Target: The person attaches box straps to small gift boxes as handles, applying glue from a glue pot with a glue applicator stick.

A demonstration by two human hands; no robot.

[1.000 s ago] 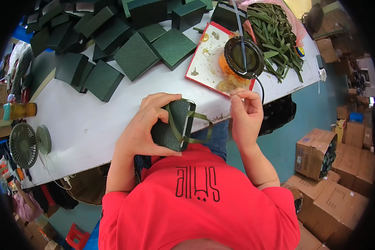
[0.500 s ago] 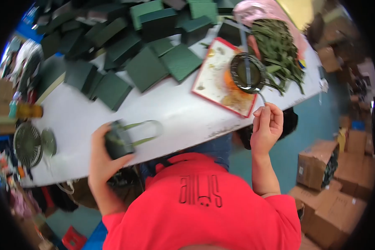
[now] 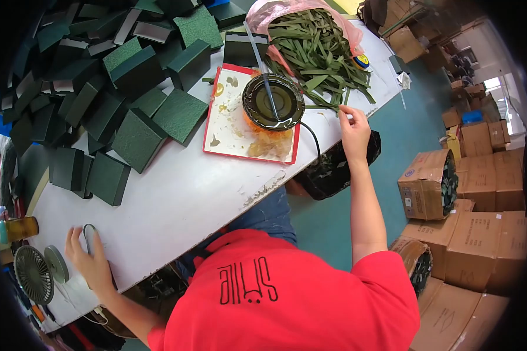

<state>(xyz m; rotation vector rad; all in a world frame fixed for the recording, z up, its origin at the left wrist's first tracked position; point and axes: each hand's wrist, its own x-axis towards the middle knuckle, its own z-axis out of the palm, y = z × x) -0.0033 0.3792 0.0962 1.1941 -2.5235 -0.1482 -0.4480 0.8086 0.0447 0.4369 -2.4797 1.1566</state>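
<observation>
**Reaching wide, left and right**

Your right hand [image 3: 354, 126] pinches one green ribbon strip [image 3: 325, 107] at the near edge of the ribbon heap [image 3: 316, 52], kept handy beside the glue pot [image 3: 273, 102]; the strip lies flat along the worktop [image 3: 175, 199], pointing at the pot; your left hand [image 3: 88, 260] rests with fingers spread by a ribbon loop [image 3: 89, 231], grip unclear.

Packing workshop, stacked cardboard cartons [image 3: 480, 193], piled green boxes [image 3: 99, 76], worktable [image 3: 175, 199]
</observation>
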